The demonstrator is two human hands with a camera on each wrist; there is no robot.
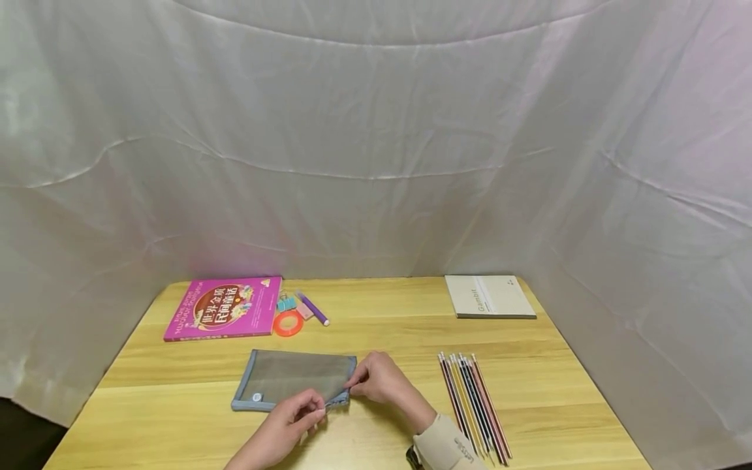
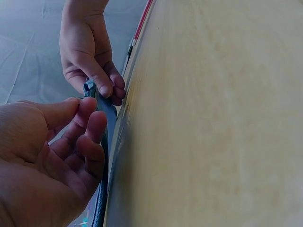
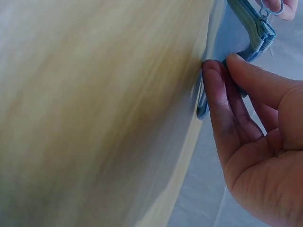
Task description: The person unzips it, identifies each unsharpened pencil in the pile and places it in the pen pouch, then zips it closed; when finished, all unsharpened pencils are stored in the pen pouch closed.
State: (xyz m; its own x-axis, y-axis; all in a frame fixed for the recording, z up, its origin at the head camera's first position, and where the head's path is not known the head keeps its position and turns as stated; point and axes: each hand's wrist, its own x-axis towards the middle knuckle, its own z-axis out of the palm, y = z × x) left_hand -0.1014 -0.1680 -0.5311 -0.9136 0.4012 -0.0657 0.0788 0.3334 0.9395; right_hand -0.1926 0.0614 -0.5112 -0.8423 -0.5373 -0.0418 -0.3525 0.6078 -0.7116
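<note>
A see-through zip pouch (image 1: 299,371) with blue-grey edging lies flat on the table in front of me, its near right corner lifted. My left hand (image 1: 289,423) pinches the ring of the zip pull (image 3: 264,13) between thumb and index finger, other fingers loosely bent. At the pouch's right end, my right hand (image 1: 382,380) pinches the edge by the zip's end between thumb and fingers. Close up in the left wrist view, the zip's end (image 2: 88,86) stands between the two hands. The right wrist view shows the zip edging (image 3: 253,28) bent upward.
Right of my right arm lie several pencils (image 1: 472,405) side by side. A pink book (image 1: 226,308) is at the back left, beside an orange tape roll (image 1: 276,324), blue binder clips (image 1: 286,303) and a purple pen (image 1: 314,309). A pale notebook (image 1: 493,297) lies back right.
</note>
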